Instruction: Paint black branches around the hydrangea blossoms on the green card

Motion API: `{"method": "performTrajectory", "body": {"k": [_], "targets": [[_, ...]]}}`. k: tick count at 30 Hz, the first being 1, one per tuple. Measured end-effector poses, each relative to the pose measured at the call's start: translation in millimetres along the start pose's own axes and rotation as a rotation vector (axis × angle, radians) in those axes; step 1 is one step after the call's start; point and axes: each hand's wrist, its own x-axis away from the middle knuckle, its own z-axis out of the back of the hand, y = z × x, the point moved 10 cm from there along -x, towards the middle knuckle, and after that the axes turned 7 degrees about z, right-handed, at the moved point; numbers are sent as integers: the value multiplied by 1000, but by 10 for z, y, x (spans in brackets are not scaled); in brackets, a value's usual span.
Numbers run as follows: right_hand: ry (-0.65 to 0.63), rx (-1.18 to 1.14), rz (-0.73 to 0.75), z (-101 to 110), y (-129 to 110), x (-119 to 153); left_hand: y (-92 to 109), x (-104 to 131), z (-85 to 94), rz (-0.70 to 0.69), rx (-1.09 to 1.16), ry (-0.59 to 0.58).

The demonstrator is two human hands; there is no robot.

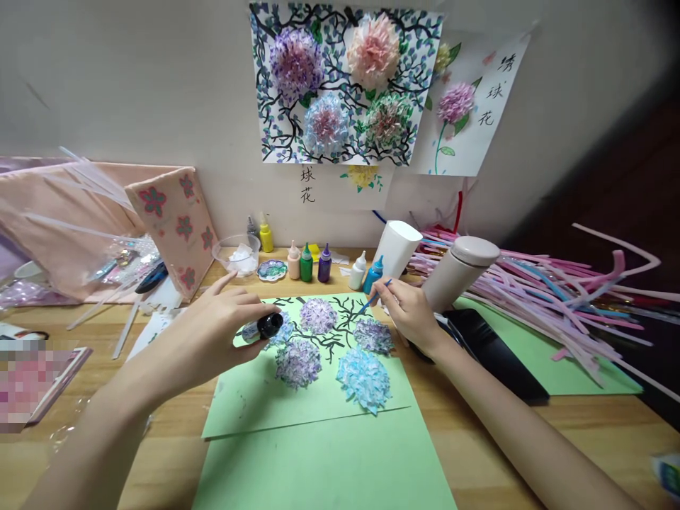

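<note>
My left hand (228, 329) grips a small bottle with a black top (270, 326), tilted sideways over the left side of a green sheet (249, 404). A thin blue paintbrush (366, 306) is pinched in my right hand (406, 312), its tip at the painted black branches near the sheet's upper right. Among the branches sit raised paper flowers: a lilac flower (317, 316), a purple flower (298, 363), a dark purple flower (373, 335) and a light blue flower (364, 379). Another blue flower (281, 330) is partly hidden behind the bottle.
Behind the sheet stand several paint bottles (324, 263), a paint palette (271, 270) and a clear bowl (236, 255). To the right are a white cup (397, 248), a tumbler (461, 273), a black phone-like object (494, 354) and pink strips (552, 297). Flower artwork (345, 85) hangs on the wall.
</note>
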Motion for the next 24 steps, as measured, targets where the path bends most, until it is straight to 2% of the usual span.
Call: {"method": "performTrajectory", "body": {"k": [7,14,24], "targets": [[-14,18,3,-16,19,0,-12,2,-44,-17,-23,-13],[-25,23,-8,-9,27,-2,30,1,-11,-27,-50,-37],[-14,43,9,39,47,-21,36,-5,13,-17,-9,-4]]}}
